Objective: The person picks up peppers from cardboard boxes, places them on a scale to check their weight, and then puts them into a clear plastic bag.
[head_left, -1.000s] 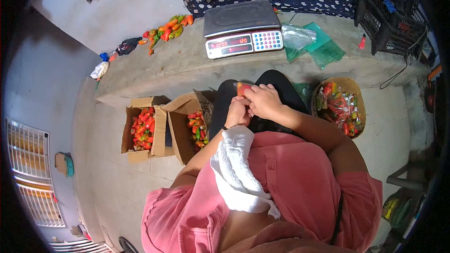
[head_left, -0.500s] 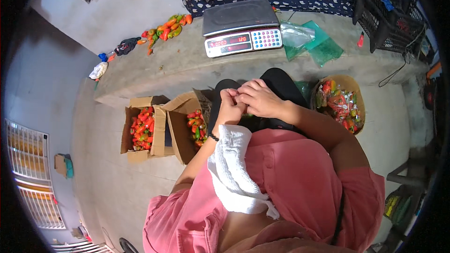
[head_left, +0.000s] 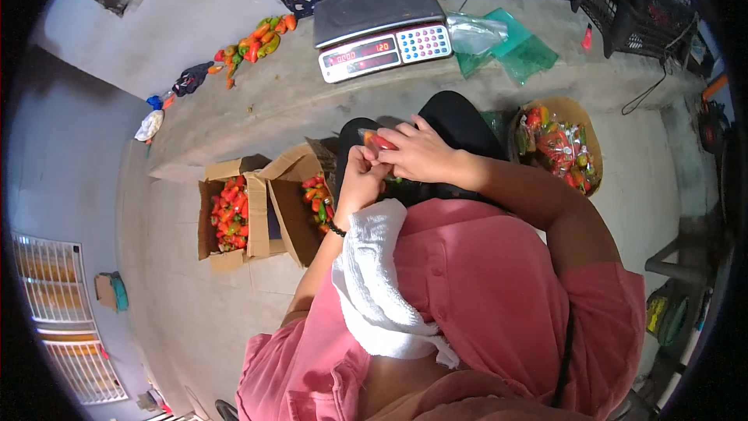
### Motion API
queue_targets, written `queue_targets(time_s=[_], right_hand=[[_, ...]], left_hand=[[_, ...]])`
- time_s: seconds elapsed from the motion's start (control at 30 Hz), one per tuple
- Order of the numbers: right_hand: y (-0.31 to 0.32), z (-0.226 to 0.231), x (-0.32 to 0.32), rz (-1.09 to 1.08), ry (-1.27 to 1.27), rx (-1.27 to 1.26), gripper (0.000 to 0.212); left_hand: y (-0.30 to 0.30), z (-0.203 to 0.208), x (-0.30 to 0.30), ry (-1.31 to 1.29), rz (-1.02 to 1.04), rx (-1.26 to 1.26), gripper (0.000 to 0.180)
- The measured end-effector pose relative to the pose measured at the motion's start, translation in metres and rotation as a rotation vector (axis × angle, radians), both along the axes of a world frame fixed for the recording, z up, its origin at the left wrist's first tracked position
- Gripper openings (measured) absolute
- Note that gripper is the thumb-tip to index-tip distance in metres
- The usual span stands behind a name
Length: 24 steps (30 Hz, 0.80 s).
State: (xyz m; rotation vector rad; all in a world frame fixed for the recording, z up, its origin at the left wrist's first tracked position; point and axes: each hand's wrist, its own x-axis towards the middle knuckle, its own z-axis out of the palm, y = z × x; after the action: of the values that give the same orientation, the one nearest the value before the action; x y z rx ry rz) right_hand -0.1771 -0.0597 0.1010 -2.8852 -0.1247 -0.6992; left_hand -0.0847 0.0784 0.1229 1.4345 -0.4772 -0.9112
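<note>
- Head view, red pepper (head_left: 379, 141), apparently film-wrapped: my side of the scale (head_left: 382, 31), long axis roughly crosswise, left end nearer the scale.
- My right hand (head_left: 417, 153): curled around its right end.
- My left hand (head_left: 364, 177): fingers bunched at its edge farther from the scale; hold unclear.

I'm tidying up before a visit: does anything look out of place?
Perhaps the loose peppers heaped on the concrete ledge, left of the scale: they lie uncontained, while many others sit in cardboard boxes on the floor.
</note>
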Motion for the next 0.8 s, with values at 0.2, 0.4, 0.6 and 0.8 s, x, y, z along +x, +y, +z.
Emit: queue_targets(time_s=[0.2,0.4,0.6,0.8], right_hand=[[0.003,-0.011,0.003,-0.027,0.289,0.079,0.034],[-0.013,-0.019,0.004,-0.078,0.305,0.415,0.033],[-0.079,-0.011,-0.072,-0.258,-0.185,0.865,0.033],[-0.173,0.004,-0.193,-0.811,-0.249,0.994,0.042]], left_hand=[[0.005,-0.014,0.000,0.093,-0.034,-0.034,0.024],[-0.005,-0.015,0.007,0.178,-0.040,-0.126,0.017],[0.023,-0.015,0.039,-0.033,0.174,-0.001,0.013],[0.123,-0.099,0.107,-0.005,0.464,0.249,0.010]])
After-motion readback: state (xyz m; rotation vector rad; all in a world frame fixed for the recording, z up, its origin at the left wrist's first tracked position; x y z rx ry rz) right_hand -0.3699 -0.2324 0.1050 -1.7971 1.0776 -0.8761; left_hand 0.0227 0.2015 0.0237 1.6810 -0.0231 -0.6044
